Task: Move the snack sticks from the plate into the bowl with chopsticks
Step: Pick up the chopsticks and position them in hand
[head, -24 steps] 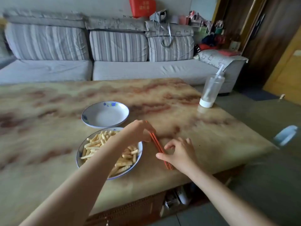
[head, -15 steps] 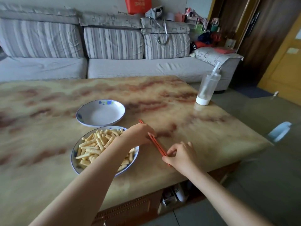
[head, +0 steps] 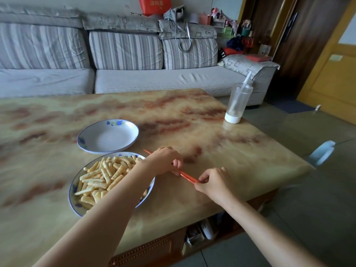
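A blue-rimmed plate (head: 74, 186) near the table's front holds a heap of pale crinkled snack sticks (head: 105, 175). Just behind it stands an empty white bowl (head: 107, 136) with blue flowers on its rim. A pair of red chopsticks (head: 187, 176) lies slanted right of the plate, tips pointing toward the bowl. My left hand (head: 165, 160) curls its fingers around their middle, my forearm crossing over the plate. My right hand (head: 213, 180) pinches their near end between thumb and fingers. The chopsticks' middle is hidden under my left hand.
The marble-patterned table (head: 221, 151) has a clear plastic bottle (head: 238, 101) with a white base at its far right edge. A striped grey sofa (head: 125, 54) runs behind the table. Shoes sit under the table's front edge. A pale blue object (head: 321, 153) lies right of the table.
Both hands have stayed on the chopsticks. The chopsticks' near end has come up a little in my right hand's pinch, and my view has drifted slightly rightward and down.
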